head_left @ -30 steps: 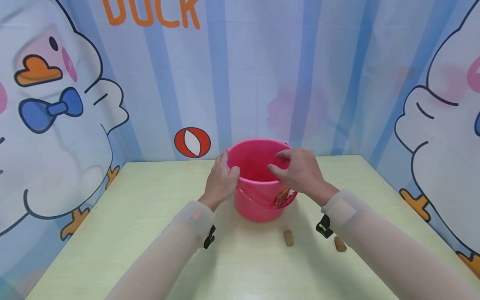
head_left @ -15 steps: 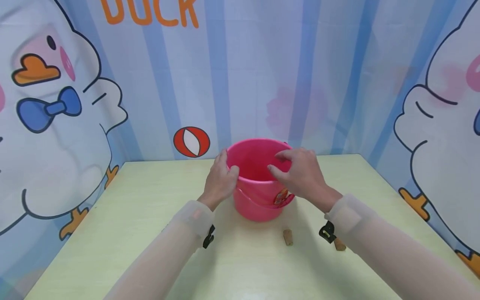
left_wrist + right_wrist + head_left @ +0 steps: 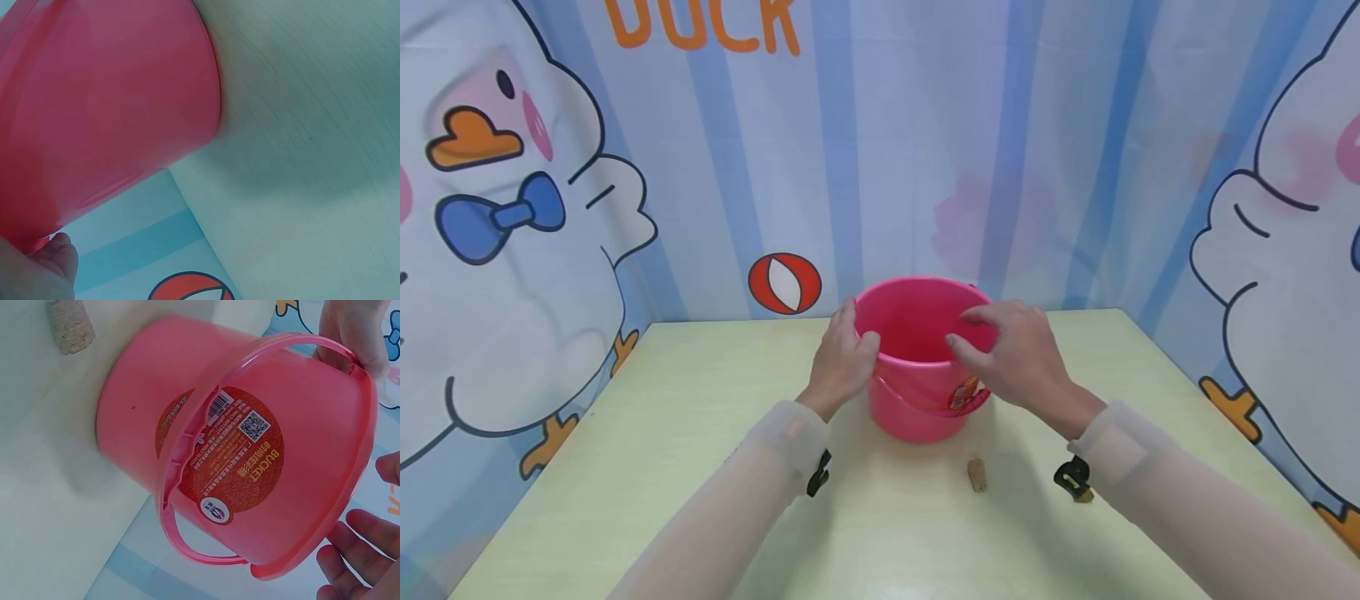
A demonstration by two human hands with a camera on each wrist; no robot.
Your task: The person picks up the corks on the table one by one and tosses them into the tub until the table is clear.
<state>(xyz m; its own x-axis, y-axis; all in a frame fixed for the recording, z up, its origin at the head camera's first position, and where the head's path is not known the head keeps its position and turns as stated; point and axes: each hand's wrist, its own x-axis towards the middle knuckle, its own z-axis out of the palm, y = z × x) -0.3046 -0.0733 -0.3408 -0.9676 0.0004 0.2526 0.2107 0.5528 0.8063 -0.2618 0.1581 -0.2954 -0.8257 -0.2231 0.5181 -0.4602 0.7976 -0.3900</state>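
A pink bucket [image 3: 917, 417] stands upright on the table, its handle [image 3: 181, 444] hanging down in front and a red label [image 3: 250, 469] on its side. My left hand [image 3: 842, 358] grips the bucket's left rim, thumb at the near side. Over the right rim is my right hand [image 3: 1018, 354], thumb and fingers apart with nothing visible between them. In the right wrist view its fingers [image 3: 356, 544] are loosely bent beside the rim. The bucket's bottom inside is hidden.
A brown cork [image 3: 977, 475] lies on the table [image 3: 700, 467] in front of the bucket. Another cork [image 3: 1083, 496] is mostly covered by the right wrist's black strap [image 3: 1072, 476]. A duck-print curtain [image 3: 895, 150] rises behind the table.
My right hand has shifted slightly to the right and away from the bucket's middle. The left hand and the bucket have stayed put.
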